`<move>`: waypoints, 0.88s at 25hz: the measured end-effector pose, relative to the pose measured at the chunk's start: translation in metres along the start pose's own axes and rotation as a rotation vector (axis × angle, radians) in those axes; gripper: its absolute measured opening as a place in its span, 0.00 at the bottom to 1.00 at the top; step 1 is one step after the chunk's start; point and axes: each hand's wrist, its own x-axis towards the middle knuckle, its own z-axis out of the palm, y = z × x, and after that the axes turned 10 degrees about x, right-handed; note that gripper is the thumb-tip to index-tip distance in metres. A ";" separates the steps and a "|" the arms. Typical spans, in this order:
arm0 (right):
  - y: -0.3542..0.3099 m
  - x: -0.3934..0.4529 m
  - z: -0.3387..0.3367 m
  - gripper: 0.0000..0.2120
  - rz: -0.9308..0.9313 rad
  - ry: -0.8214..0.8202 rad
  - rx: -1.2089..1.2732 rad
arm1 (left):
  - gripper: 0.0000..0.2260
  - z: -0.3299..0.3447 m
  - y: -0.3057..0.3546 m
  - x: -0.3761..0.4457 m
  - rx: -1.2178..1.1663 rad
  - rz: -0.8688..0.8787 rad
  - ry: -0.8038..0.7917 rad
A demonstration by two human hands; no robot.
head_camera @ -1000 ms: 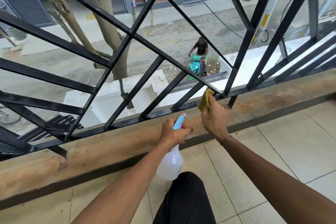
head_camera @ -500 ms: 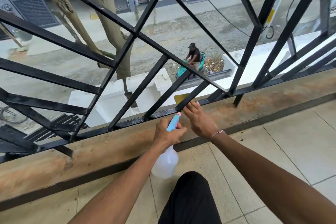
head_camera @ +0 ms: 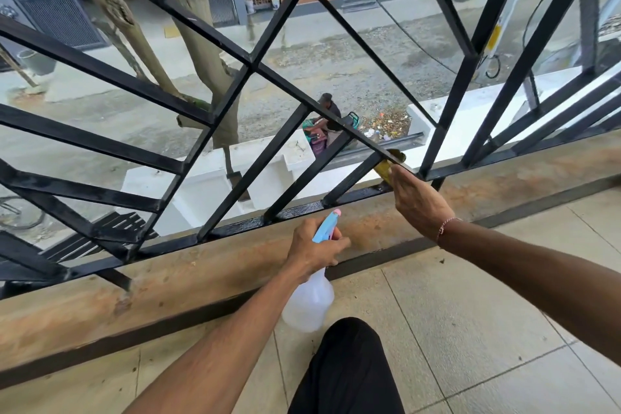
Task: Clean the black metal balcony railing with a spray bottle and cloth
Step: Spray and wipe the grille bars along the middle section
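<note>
Shifted since half a second ago: right hand [head_camera: 420, 202] gone from the bottom rail near the sprayer rightward and up to the foot of a long diagonal bar; cloth [head_camera: 389, 166] back in view; a person on the street below also further right.

Right hand: fingers laid together along the bar, holding the yellow cloth against it; whether thumb or fingertips curl behind the metal, cannot tell, since the bar hides them.

Cloth: mostly hidden, wrapped at the bar's lower end, just above the bottom rail junction.

Left hand [head_camera: 312, 249]: curled round the neck of the spray bottle [head_camera: 311, 299], blue trigger head pointing up toward the railing [head_camera: 235, 54], clear body hanging below the wrist over the tiled floor [head_camera: 470, 329].

Key relation: the diagonal bar's long axis runs from the right hand up and to the left, toward the upper crossing. The right hand sits at its low end, so a wiping stroke would likely travel up-left along it. Right hand on the bar; left hand near but apart from it.

Bottom rail: glossy, apparently wet.

Ledge [head_camera: 168, 282]: rust-stained.
</note>
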 end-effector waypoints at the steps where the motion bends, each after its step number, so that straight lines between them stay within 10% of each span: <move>1: -0.004 0.001 0.002 0.28 0.014 -0.010 0.053 | 0.07 0.000 -0.001 0.000 0.002 0.000 0.000; 7: -0.061 0.025 -0.025 0.31 0.367 -0.024 0.959 | 0.06 -0.009 -0.006 0.002 0.007 -0.025 0.025; 12: -0.084 0.044 -0.044 0.32 0.221 0.185 1.436 | 0.06 -0.015 -0.009 -0.001 0.007 -0.003 0.056; 22: -0.012 0.009 -0.010 0.26 0.088 0.005 0.354 | 0.07 -0.022 -0.014 -0.009 -0.021 -0.001 0.041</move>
